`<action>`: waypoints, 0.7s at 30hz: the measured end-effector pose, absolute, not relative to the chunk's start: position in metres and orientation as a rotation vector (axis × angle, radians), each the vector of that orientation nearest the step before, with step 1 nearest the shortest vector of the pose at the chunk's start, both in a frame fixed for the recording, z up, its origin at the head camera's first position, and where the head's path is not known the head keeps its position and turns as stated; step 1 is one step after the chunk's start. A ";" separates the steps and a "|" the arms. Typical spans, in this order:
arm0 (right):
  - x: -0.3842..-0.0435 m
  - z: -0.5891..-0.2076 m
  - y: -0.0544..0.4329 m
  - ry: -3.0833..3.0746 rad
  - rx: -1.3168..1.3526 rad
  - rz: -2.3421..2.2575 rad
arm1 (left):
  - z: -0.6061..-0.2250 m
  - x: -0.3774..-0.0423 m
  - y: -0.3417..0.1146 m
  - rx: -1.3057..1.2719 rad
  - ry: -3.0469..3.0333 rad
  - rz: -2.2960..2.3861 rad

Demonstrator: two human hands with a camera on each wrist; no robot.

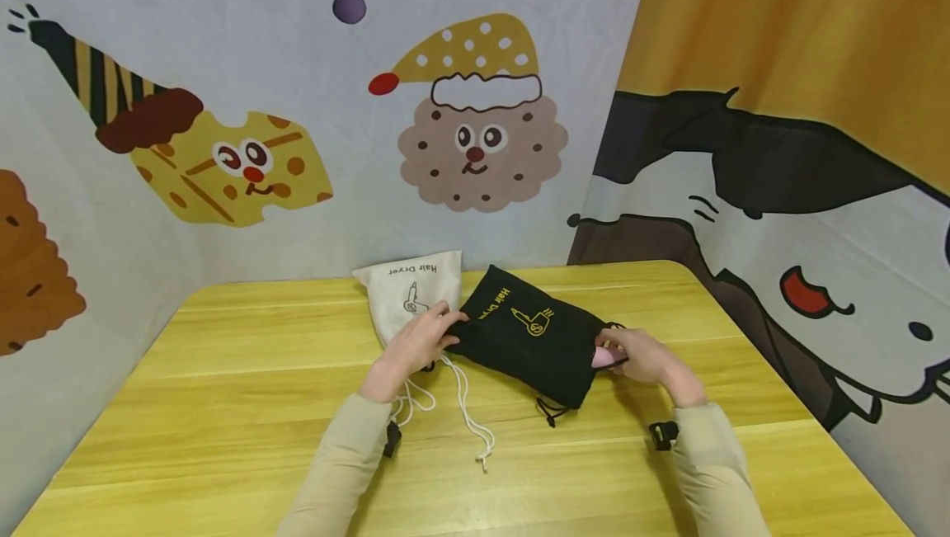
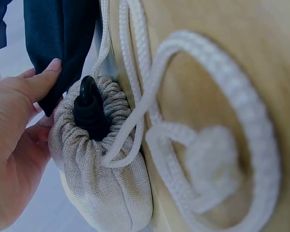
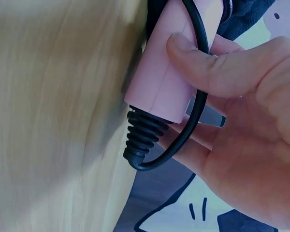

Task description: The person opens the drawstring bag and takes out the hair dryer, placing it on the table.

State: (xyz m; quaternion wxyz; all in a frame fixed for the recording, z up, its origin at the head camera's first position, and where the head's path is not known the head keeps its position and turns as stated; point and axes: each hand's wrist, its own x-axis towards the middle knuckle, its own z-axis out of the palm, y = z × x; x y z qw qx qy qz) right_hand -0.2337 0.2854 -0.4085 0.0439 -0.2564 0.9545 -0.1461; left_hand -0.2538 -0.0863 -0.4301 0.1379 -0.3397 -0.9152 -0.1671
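Note:
A black drawstring bag point(image 1: 534, 355), printed "Hair Dryer" in yellow, lies slanted on the table. My left hand point(image 1: 417, 343) pinches its closed left corner between thumb and fingers. From the mouth at the right pokes the pink handle of a hair dryer point(image 3: 166, 72); the rest is hidden inside. My right hand point(image 1: 644, 357) grips that handle, thumb on top, with a bent black cord point(image 3: 199, 104) running along it. Just behind my left hand lies a cream drawstring bag point(image 1: 401, 285) with a dryer print. In the left wrist view, a black cord end point(image 2: 90, 113) sticks out of its gathered mouth.
White drawstrings point(image 1: 467, 413) trail from the cream bag across the wooden table point(image 1: 579, 471). A black drawstring knot point(image 1: 551, 412) hangs at the black bag's lower edge. Behind the table stands a cartoon-printed cloth backdrop point(image 1: 297, 50).

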 end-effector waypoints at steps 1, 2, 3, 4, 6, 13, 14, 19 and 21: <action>-0.233 -0.408 0.286 2.913 -0.790 -0.442 | -0.430 -0.253 -0.086 -0.975 -2.657 -0.475; -0.233 -0.408 0.286 2.909 -0.778 -0.439 | -0.430 -0.253 -0.085 -0.967 -2.667 -0.468; -0.232 -0.408 0.286 2.904 -0.766 -0.440 | -0.429 -0.252 -0.085 -0.956 -2.677 -0.457; -0.231 -0.407 0.285 2.897 -0.746 -0.441 | -0.428 -0.251 -0.084 -0.942 -2.686 -0.446; -0.229 -0.405 0.282 2.893 -0.730 -0.418 | -0.427 -0.249 -0.080 -0.903 -2.705 -0.408; -0.227 -0.404 0.270 2.985 -0.730 -0.268 | -0.418 -0.240 -0.061 -0.763 -2.748 -0.155; -0.227 -0.405 0.269 2.997 -0.729 -0.252 | -0.416 -0.238 -0.058 -0.759 -2.755 -0.151; -0.226 -0.406 0.268 3.020 -0.701 -0.203 | -0.408 -0.230 -0.039 -0.823 -2.842 -0.319; -0.225 -0.406 0.267 3.023 -0.683 -0.185 | -0.407 -0.228 -0.035 -0.850 -2.886 -0.391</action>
